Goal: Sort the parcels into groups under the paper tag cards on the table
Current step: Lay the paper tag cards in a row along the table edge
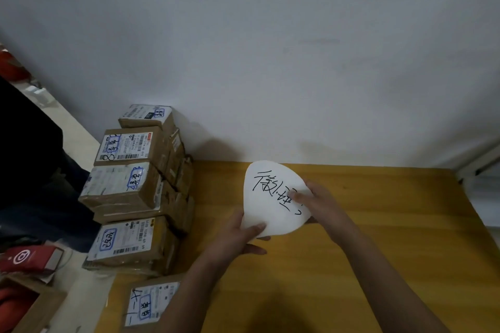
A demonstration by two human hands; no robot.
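Note:
A white paper tag card (266, 197) with black handwriting is held over the yellow wooden table (392, 238), near the wall. My left hand (240, 235) grips its near left edge, thumb on top. My right hand (318, 201) pinches its right edge, thumb over the writing. Several brown cardboard parcels (130, 186) with white shipping labels are stacked at the table's left end. One more parcel (151, 303) lies by itself at the near left edge.
A white wall (270, 62) runs along the table's far edge. Left of the table, a dark-clothed person (29, 170) is partly in view. Red packages (29, 259) and a cardboard box (24, 305) sit on the floor at bottom left.

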